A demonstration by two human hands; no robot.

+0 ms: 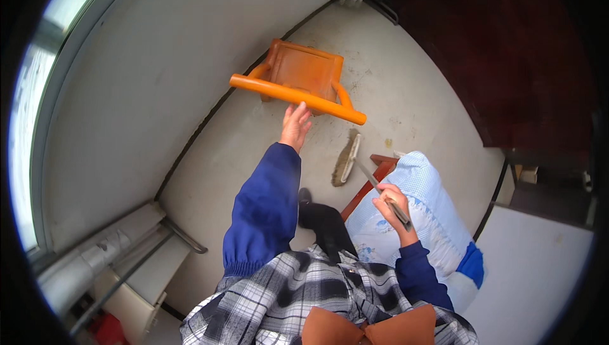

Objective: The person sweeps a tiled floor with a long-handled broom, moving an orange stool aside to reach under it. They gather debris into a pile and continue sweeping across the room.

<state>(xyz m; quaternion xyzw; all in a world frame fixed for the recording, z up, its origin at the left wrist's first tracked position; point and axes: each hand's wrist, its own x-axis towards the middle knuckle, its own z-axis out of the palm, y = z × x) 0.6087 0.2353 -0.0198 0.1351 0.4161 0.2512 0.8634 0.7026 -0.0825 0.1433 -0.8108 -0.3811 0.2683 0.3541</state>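
The orange plastic chair [303,78] stands on the grey floor [406,85] close to the wall, its top rail toward the person. The left hand [295,125] reaches out to that rail, fingers loose and spread, touching or just under it. The right hand [394,210] is clenched around the handle of a broom [346,159], whose bristles rest on the floor beside a light blue sack [431,212]

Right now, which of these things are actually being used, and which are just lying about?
In use:
- orange chair, its top rail at the left hand
- broom, its handle gripped in the right hand

Lying about:
- pale blue checked bundle
- red wooden frame beneath it
- grey pipes by the wall
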